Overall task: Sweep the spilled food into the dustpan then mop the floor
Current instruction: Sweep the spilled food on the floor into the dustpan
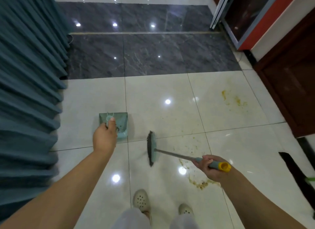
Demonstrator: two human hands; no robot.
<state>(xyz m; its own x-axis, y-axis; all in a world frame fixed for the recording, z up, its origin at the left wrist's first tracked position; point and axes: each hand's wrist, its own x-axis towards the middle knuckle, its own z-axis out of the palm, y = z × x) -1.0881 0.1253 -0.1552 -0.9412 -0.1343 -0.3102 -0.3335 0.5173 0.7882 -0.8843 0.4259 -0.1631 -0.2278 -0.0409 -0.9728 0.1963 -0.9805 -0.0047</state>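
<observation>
My left hand (104,137) grips the upright handle of a pale teal dustpan (119,122) that stands on the white tile floor; dark crumbs lie inside it. My right hand (207,167) holds the grey grip of a teal broom, just below its yellow end cap (225,166). The broom head (151,147) with dark bristles sits on the floor a short way right of the dustpan. Yellowish food smears (199,182) spread over the tiles under my right hand. A second smear (235,100) lies farther off to the right.
A teal curtain (29,75) hangs along the left. Dark marble tiles (144,58) and a sliding-door track lie ahead. A dark wooden cabinet (293,92) and a glass-fronted red unit (247,15) stand at the right. My feet in white perforated shoes (140,200) are at the bottom.
</observation>
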